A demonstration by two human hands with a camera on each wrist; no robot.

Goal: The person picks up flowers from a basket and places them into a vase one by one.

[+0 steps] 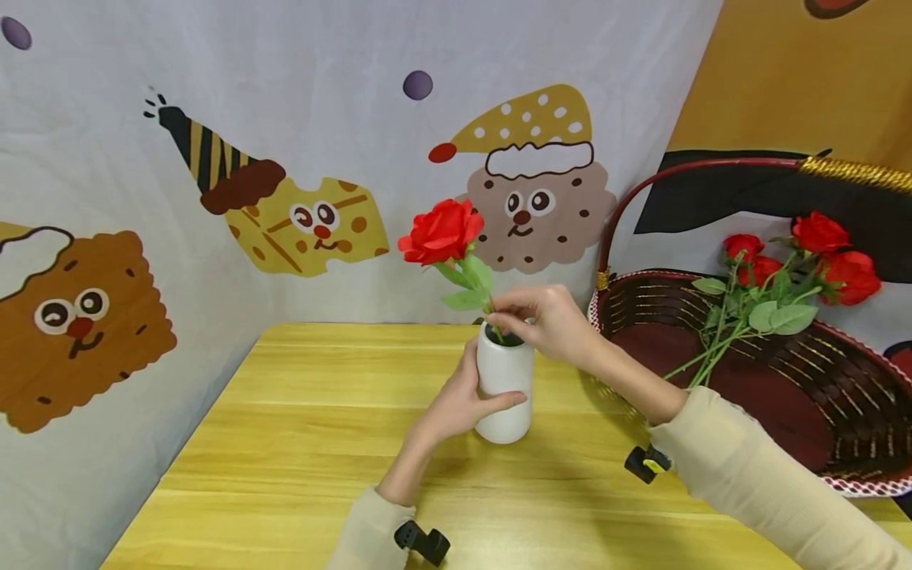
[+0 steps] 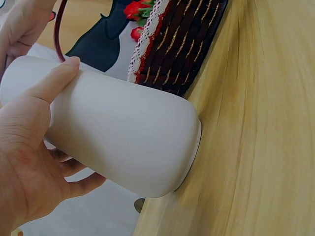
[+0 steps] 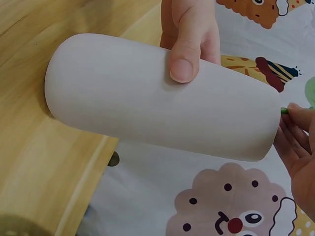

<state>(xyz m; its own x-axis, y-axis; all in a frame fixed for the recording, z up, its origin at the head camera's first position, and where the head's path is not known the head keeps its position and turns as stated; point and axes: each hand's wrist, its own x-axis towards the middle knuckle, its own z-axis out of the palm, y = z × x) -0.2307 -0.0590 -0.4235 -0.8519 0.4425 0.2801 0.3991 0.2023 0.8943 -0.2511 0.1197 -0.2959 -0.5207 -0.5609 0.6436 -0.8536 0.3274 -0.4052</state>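
Observation:
A white vase (image 1: 504,396) stands upright on the wooden table. My left hand (image 1: 459,400) grips it from the left side, thumb across its front; the left wrist view shows the fingers curled behind the vase (image 2: 123,128). At the mouth, my right hand (image 1: 545,321) pinches the green stem of a red artificial rose (image 1: 443,232). The stem's lower end is inside the vase and hidden by its wall. The bloom leans left above the rim, with green leaves (image 1: 466,286) just under it. In the right wrist view a short bit of stem (image 3: 284,111) shows between fingertips and rim.
A dark red woven basket (image 1: 855,396) with a tall arched handle (image 1: 644,186) stands on the right, close to my right forearm. Several red roses (image 1: 848,273) lie across it, stems pointing toward me. Behind the table (image 1: 285,443) hangs a white cloth (image 1: 321,95) with cartoon prints.

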